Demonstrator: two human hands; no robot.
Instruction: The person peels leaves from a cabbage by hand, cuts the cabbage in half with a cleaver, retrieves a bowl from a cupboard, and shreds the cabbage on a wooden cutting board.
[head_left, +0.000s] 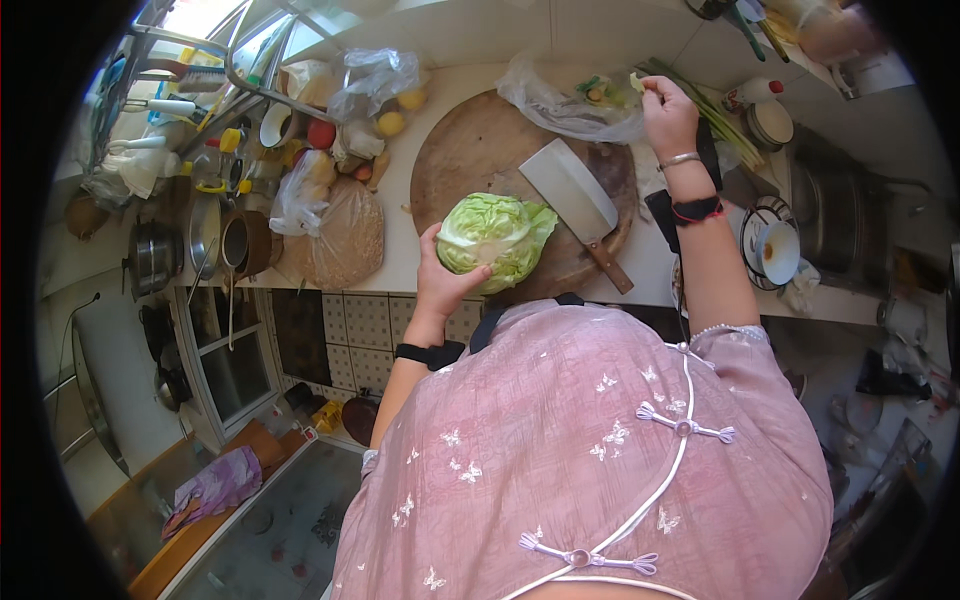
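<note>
A round green cabbage (492,238) rests over the near part of a round wooden cutting board (455,150). My left hand (440,277) grips it from its left and near side, thumb across the pale middle. Out past the board's far right side, my right hand (668,118) is raised, its fingers pinched on a small pale-green piece of leaf (636,83). Just left of and below that hand is a clear plastic bag (560,100) with something green and yellow at it. A cleaver (572,190) lies on the board right of the cabbage, its wooden handle (610,267) pointing toward me.
Green onions (715,120) lie at the far right, beside a red-capped bottle (752,93) and a sink (835,210). Stacked bowls (776,252) stand nearer. Left of the board are bagged goods (340,235), a red tomato-like item (321,134) and pots (155,255).
</note>
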